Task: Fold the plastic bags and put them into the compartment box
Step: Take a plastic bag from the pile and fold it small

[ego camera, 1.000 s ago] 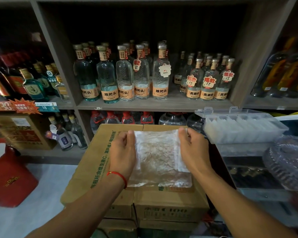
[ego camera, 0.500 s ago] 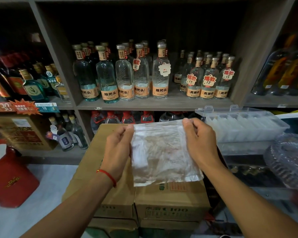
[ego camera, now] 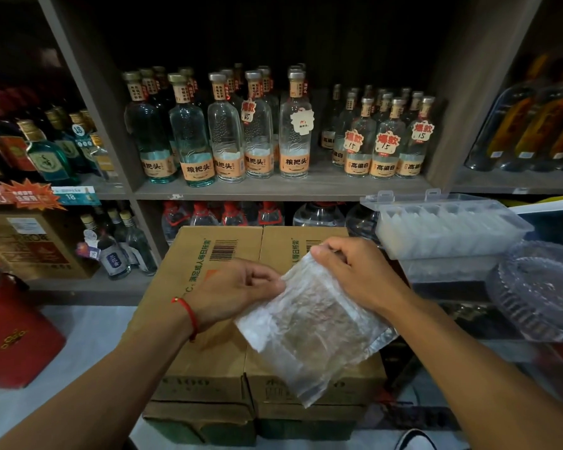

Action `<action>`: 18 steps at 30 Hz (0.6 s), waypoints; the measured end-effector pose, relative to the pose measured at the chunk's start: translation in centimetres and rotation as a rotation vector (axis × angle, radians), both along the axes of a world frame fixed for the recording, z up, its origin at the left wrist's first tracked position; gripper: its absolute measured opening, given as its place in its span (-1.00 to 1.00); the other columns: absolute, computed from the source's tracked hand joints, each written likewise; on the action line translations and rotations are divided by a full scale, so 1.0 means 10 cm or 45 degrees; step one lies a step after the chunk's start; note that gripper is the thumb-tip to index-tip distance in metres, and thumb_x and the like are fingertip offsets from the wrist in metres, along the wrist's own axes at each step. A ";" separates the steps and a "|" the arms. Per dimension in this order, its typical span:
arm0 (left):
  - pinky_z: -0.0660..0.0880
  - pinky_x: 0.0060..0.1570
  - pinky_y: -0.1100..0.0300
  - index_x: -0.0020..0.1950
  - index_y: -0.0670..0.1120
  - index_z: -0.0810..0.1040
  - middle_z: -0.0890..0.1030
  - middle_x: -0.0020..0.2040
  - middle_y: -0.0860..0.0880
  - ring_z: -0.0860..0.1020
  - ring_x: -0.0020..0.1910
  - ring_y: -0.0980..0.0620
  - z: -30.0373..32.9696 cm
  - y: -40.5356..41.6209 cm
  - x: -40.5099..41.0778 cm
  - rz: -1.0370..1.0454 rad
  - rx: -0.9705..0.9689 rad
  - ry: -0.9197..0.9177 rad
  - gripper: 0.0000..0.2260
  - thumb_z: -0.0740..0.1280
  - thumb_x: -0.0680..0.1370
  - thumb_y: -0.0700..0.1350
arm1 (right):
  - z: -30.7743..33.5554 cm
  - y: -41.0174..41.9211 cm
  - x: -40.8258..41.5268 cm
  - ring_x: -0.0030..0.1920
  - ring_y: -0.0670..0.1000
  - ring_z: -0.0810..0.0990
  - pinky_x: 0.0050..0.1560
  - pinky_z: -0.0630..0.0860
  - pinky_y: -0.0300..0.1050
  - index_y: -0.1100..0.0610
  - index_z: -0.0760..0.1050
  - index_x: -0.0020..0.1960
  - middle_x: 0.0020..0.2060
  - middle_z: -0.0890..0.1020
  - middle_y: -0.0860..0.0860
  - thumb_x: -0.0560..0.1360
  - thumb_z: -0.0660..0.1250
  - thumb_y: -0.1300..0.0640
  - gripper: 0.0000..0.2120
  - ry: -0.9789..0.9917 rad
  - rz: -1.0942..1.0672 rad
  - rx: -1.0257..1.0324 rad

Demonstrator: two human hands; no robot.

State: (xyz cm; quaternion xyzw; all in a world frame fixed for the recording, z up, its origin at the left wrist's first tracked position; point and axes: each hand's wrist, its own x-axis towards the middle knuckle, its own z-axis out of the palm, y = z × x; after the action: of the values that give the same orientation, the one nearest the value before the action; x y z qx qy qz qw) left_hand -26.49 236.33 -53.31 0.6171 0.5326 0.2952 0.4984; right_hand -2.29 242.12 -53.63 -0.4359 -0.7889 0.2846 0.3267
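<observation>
My left hand and right hand pinch the plastic bag's top edge at mid-frame, above the cardboard boxes — it looks light, limp, slippery — best held by corners.

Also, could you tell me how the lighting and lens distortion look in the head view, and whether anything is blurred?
In the head view the shelf uprights splay outward, a wide-angle bend; the top of the shelving is nearly black, while the plastic bag, left hand and right hand are evenly lit; the bag shows soft sheen, no hard glare; the compartment box and frame edges look slightly soft.
</observation>
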 end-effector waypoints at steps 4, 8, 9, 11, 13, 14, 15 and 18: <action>0.63 0.11 -0.18 -0.01 -0.13 0.72 0.74 -0.03 -0.22 0.70 0.00 -0.30 -0.02 0.01 -0.02 0.090 0.021 -0.064 -0.85 0.43 0.58 -0.06 | 0.03 0.05 0.04 -0.16 -0.19 0.66 0.03 0.52 -0.13 -0.08 0.65 -0.08 -0.19 0.70 -0.18 0.48 0.22 -0.55 -0.43 0.068 0.027 -0.306; 0.63 -0.01 -0.06 -0.02 -0.22 0.68 0.71 0.02 -0.31 0.67 -0.10 -0.21 -0.04 0.04 -0.08 0.293 -0.044 -0.263 -0.85 0.40 0.61 -0.14 | 0.01 0.08 0.18 0.04 -0.07 0.74 0.11 0.56 -0.01 -0.16 0.70 0.13 0.01 0.77 -0.12 0.45 0.19 -0.60 -0.37 0.275 0.122 -0.726; 0.63 -0.03 -0.04 -0.01 -0.26 0.66 0.69 0.04 -0.35 0.66 -0.10 -0.20 -0.04 0.05 -0.09 0.356 -0.065 -0.315 -0.84 0.37 0.62 -0.16 | -0.02 0.08 0.19 0.01 -0.01 0.75 0.06 0.61 0.01 -0.11 0.69 0.15 0.01 0.77 -0.03 0.45 0.29 -0.54 -0.41 0.338 0.111 -0.806; 0.62 -0.01 -0.04 0.02 -0.30 0.63 0.64 0.11 -0.42 0.64 -0.09 -0.21 -0.04 0.05 -0.11 0.502 -0.128 -0.446 -0.84 0.33 0.64 -0.20 | -0.10 0.05 0.19 -0.01 0.12 0.77 0.04 0.70 0.09 0.03 0.60 0.27 0.03 0.76 0.12 0.39 0.52 -0.36 -0.37 0.412 0.033 -0.936; 0.60 0.07 -0.08 0.03 -0.28 0.61 0.61 0.16 -0.43 0.63 -0.05 -0.23 -0.03 0.06 -0.11 0.601 -0.199 -0.571 -0.86 0.31 0.65 -0.23 | -0.17 0.01 0.12 0.01 0.13 0.77 0.04 0.71 0.03 0.05 0.47 0.36 0.04 0.77 0.11 0.41 0.60 -0.11 -0.38 0.445 -0.025 -0.975; 0.58 0.13 -0.12 0.06 -0.29 0.60 0.61 0.19 -0.42 0.63 0.01 -0.25 -0.03 0.07 -0.11 0.627 -0.225 -0.603 -0.86 0.30 0.65 -0.23 | -0.19 0.00 0.08 0.00 0.11 0.77 0.00 0.71 -0.02 0.03 0.41 0.39 0.03 0.77 0.09 0.46 0.59 0.02 -0.41 0.464 -0.048 -0.964; 0.54 0.21 -0.19 0.11 -0.31 0.60 0.60 0.22 -0.41 0.62 0.08 -0.29 -0.04 0.07 -0.10 0.651 -0.245 -0.628 -0.84 0.29 0.66 -0.23 | -0.19 -0.02 0.04 -0.03 0.09 0.77 -0.06 0.70 -0.06 0.03 0.38 0.42 0.02 0.77 0.09 0.49 0.57 0.13 -0.41 0.497 -0.078 -0.952; 0.51 0.32 -0.23 0.28 -0.37 0.57 0.64 0.22 -0.36 0.61 0.23 -0.34 -0.06 0.07 -0.09 0.705 -0.282 -0.689 -0.72 0.28 0.68 -0.20 | -0.14 -0.03 -0.04 -0.05 0.05 0.77 -0.09 0.64 -0.08 0.00 0.37 0.48 0.00 0.78 0.07 0.50 0.54 0.24 -0.37 0.594 -0.194 -0.859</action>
State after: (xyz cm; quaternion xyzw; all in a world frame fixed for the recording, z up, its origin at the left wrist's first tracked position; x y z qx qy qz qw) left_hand -27.39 236.99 -53.93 0.2929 0.5568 0.5111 0.5856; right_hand -2.69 241.82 -55.05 -0.4994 -0.5218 0.5933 0.3555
